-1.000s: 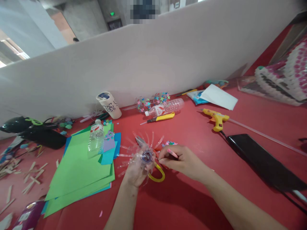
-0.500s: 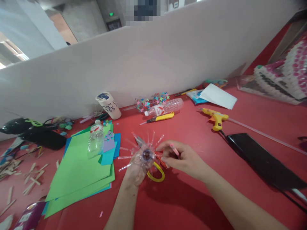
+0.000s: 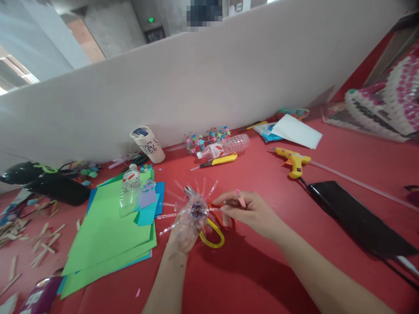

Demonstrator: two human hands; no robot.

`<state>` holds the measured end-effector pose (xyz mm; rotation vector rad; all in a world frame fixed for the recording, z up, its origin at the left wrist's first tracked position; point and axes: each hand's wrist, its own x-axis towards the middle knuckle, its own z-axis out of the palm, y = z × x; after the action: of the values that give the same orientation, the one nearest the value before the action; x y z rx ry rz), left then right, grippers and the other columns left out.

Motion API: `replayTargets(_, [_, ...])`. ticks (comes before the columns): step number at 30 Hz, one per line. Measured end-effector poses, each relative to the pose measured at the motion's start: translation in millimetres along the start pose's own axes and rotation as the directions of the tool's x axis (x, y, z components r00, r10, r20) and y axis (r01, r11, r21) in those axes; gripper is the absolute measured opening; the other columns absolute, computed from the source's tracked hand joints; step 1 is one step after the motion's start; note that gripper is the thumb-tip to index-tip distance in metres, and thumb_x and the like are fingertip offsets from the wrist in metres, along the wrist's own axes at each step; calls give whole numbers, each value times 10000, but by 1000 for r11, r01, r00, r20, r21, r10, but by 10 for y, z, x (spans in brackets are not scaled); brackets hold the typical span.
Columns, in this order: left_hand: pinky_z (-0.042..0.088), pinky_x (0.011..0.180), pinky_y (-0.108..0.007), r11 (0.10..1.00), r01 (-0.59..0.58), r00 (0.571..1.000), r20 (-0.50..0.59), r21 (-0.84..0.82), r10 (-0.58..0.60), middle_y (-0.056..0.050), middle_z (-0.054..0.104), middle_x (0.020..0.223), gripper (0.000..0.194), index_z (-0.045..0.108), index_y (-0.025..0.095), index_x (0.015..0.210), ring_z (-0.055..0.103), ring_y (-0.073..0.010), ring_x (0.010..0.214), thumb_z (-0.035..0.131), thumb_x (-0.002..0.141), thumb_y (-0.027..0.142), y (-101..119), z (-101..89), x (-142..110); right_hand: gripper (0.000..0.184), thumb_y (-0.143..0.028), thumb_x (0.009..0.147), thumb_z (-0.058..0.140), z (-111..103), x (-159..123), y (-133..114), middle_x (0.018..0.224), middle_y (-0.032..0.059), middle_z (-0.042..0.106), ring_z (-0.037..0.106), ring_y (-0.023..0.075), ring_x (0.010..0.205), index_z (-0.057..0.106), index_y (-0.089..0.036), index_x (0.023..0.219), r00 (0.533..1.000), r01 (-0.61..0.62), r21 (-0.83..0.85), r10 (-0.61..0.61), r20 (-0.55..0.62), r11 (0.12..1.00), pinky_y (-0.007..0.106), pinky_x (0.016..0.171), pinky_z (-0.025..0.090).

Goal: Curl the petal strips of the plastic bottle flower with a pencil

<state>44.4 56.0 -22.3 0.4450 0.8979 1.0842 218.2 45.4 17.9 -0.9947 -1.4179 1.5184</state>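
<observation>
Right hand (image 3: 252, 213) has pinched a clear strip (image 3: 214, 209), pink stick (image 3: 241, 199) tucked in; left hand (image 3: 183, 235) grasps the cut bottle (image 3: 198, 211), away from the worktop (image 3: 209, 288) back edge.

Left hand (image 3: 181, 237): most of my fingers are hidden behind the fringed plastic piece (image 3: 198, 211).
Right hand (image 3: 253, 213): what my fingertips pinch is too small and blurred to tell.
Pink pen (image 3: 241, 199): its lower end disappears inside my right hand.
Scissors (image 3: 223, 239): the middle is covered by the plastic piece.
Paper cup (image 3: 149, 147), near the far edge of the desk (image 3: 229, 288): lettering too blurred to read.
Beaded piece (image 3: 402, 96), toward the desk's right edge: my view cuts it off.
</observation>
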Motion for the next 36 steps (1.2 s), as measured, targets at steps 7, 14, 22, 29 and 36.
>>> replayTargets(7, [366, 385, -139, 999, -38, 999, -9, 17, 38, 2, 568, 629, 154, 594, 139, 765, 491, -65, 494, 652, 670, 246, -23, 59, -24, 150, -283, 771, 554, 50, 9, -22, 587, 10, 632, 547, 117, 546, 614, -146, 779, 998, -10, -53, 13, 53, 999, 234, 534, 404])
replayTargets(14, [400, 456, -169, 997, -78, 996, 40, 16, 78, -13, 601, 671, 161, 621, 147, 795, 544, -99, 591, 656, 664, 234, -84, -35, 14, 134, -279, 747, 590, 31, 29, 51, 603, 7, 624, 542, 104, 538, 580, -146, 732, 991, -60, 114, 46, 126, 992, 224, 529, 404])
replayTargets(22, [433, 521, -199, 994, -103, 995, 21, 39, 103, -27, 637, 713, 223, 630, 157, 874, 563, -113, 608, 663, 656, 196, -94, -42, 4, 163, -297, 701, 630, 14, 29, 34, 546, -26, 569, 435, 64, 456, 560, -149, 693, 979, -164, 165, 140, 146, 973, 186, 439, 283])
replayTargets(29, [377, 441, -168, 997, -62, 998, -6, 54, 62, -17, 636, 684, 212, 630, 157, 858, 533, -86, 540, 664, 658, 217, -75, 3, -5, 141, -265, 701, 618, 19, 23, 14, 538, -35, 546, 358, 46, 421, 538, -150, 705, 976, -189, 143, 170, 134, 971, 180, 401, 214])
replayTargets(36, [397, 465, -190, 998, -30, 999, -38, 47, 31, -20, 631, 683, 157, 617, 144, 749, 536, -94, 546, 669, 649, 253, -79, 13, 1, 117, -240, 703, 609, 20, 6, 10, 547, -38, 546, 394, 54, 441, 534, -157, 739, 978, -184, 148, 166, 124, 972, 185, 415, 233])
